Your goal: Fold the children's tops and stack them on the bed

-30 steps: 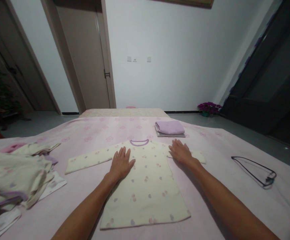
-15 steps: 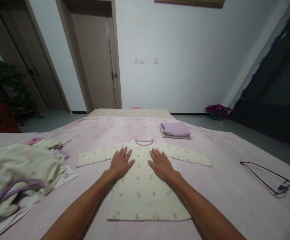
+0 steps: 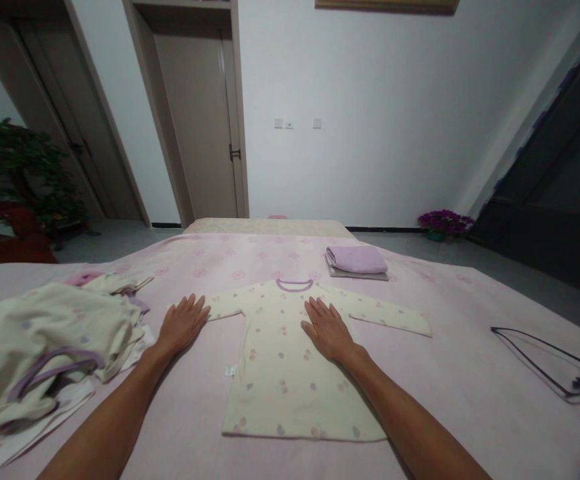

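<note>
Cream shirt [image 3: 285, 373] flat, left hand [image 3: 184, 323] on sleeve, right hand [image 3: 329, 330] on chest, both grips spread, pinching nothing.

A shirt [image 3: 283, 393] mid-bed, a clothes pile [image 3: 55, 327] to its left

The shirt lies spread on the bedsheet [image 3: 190, 427] at lower centre, neckline toward the top of the frame. The clothes pile sits at lower left. Folded cloths [image 3: 359, 260] rest beyond the shirt's neckline, slightly right. A wire loop [image 3: 537, 340] lies at the right. Behind the bed, a potted plant [image 3: 20, 167] stands at the left and flowers [image 3: 445, 223] at the right.
</note>
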Motion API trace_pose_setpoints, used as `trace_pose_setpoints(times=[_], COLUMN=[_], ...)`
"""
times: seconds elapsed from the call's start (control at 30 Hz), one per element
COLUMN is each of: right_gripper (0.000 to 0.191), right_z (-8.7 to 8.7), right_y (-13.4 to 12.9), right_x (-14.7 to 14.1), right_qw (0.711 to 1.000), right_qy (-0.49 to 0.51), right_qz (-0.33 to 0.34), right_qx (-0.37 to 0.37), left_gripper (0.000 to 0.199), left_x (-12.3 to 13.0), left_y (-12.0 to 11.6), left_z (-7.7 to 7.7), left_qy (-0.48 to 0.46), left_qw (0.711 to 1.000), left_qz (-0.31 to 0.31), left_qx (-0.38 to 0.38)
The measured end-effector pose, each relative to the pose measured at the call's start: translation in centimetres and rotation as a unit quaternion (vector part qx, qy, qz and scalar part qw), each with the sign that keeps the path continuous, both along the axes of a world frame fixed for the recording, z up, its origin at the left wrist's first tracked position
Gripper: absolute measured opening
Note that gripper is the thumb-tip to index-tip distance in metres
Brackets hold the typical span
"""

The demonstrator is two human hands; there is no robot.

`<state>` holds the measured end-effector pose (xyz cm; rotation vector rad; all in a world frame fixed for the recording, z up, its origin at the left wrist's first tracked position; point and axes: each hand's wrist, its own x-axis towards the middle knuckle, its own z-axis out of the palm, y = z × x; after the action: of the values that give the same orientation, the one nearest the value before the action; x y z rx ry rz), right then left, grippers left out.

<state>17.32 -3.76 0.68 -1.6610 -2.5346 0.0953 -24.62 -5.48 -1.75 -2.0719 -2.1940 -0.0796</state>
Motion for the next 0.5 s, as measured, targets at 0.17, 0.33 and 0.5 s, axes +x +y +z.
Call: trace_pose_setpoints(times=[0.17,0.33,0.5], right_gripper=[0.067,0.066,0.061], right_z=[0.1,0.2,-0.1], right_y=[0.0,-0.2,-0.2], right_x=[0.0,0.0,0.1], right_qw=[1.000,1.000,0.999], right_qy=[0.000,0.015,0.034], right_qz=[-0.001,-0.002,-0.007], right_qx=[-0.004,0.001,0.017], left_gripper=[0.061,0.053,0.046], left_x=[-2.6,-3.6,-4.6], left_y=[0.7,1.6,2.0], left_z=[-0.4,0.3,2.0], left_qy=[-0.034,-0.071,-0.104], left_qw=[0.992,0.990,0.984], left_qz=[0.123,0.123,0.146], left_qx=[-0.013,-0.007,0.002])
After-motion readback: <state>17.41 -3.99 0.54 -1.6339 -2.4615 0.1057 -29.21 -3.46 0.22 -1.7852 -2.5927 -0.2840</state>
